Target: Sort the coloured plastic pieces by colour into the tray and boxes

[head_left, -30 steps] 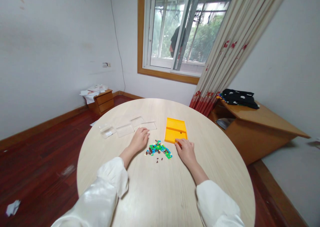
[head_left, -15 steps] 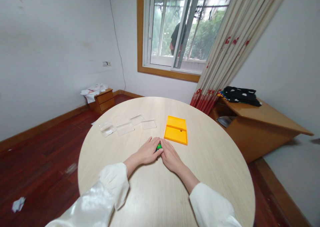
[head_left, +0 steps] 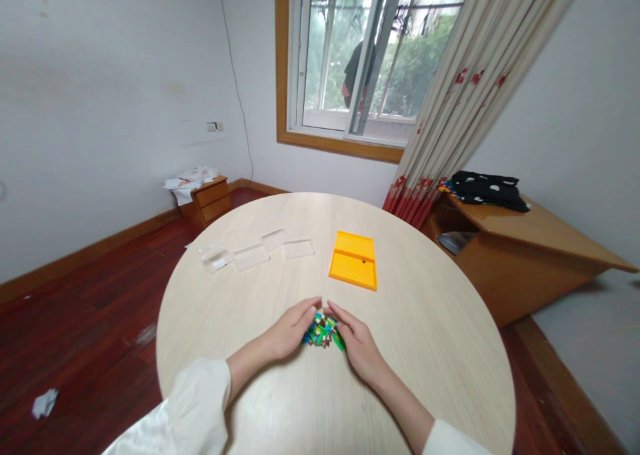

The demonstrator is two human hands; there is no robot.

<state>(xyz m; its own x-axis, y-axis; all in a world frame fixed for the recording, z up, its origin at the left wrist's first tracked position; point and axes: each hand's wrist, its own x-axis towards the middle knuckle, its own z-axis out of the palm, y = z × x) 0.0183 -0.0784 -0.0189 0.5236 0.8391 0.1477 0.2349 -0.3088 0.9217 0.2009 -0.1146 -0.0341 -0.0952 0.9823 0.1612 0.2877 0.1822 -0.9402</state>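
Observation:
A small heap of building bricks (head_left: 323, 333) in green, blue, brown, white and yellow lies on the round table. My left hand (head_left: 293, 328) curves along the heap's left side, fingers stretched forward. On the right side my right hand (head_left: 359, 343) does the same, its fingers extended and close against the bricks. The fingertips of both hands nearly meet beyond the heap. Neither hand grips a brick; both are open around the pile, partly hiding its far edge.
An opened yellow case (head_left: 353, 260) lies beyond my hands with one small dark spot inside. Several clear plastic trays (head_left: 251, 257) are at the table's far left. A cabinet (head_left: 545, 241) with black cloth stands to the right. A person (head_left: 356, 75) shows at the window.
Both hands have drawn back toward me and come lower. The brick heap, mostly covered by the hands before, now shows between them, nearer to me.

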